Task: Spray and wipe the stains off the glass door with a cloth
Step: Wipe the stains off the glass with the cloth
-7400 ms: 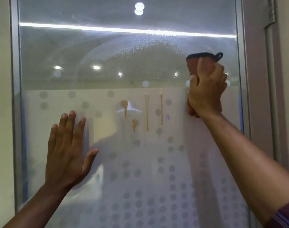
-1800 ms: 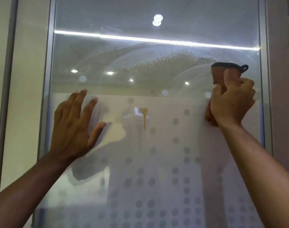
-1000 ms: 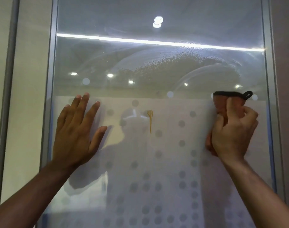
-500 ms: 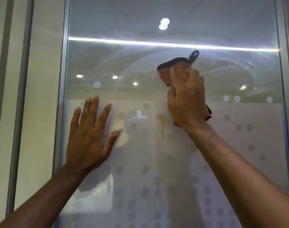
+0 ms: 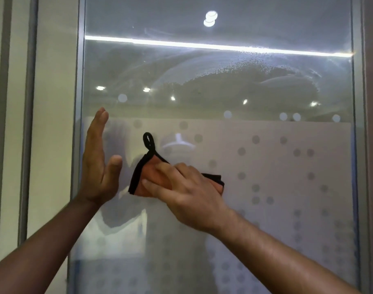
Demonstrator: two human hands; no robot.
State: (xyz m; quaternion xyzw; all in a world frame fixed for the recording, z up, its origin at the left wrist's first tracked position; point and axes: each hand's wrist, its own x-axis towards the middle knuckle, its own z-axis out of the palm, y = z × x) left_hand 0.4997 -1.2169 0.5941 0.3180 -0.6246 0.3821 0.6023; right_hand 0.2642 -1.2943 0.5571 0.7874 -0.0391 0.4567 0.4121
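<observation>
Pressing cloth (image 5: 153, 177) flat, right hand (image 5: 189, 194); loop uppermost

Frosted, dotted glass door (image 5: 266, 166) with orange cloth (image 5: 153, 177) flat against it

The scene is dim and greyish, lit mostly from behind the camera. A bright white light strip (image 5: 219, 46) reflects across the upper glass (image 5: 266, 85) and blooms into glare at its right end. Small round lamp reflections (image 5: 210, 18) dot the pane, one doubled near the top. Hazy smears and fine droplets catch the light in arcs below the strip. The frosted lower band looks pale and flat. Soft shadows of both arms fall on the glass. The right hand (image 5: 192, 192) and cloth (image 5: 151, 179) show slight motion blur; the left hand (image 5: 98, 166) is sharper. The frame (image 5: 77, 124) leans a little, from wide-angle distortion.
</observation>
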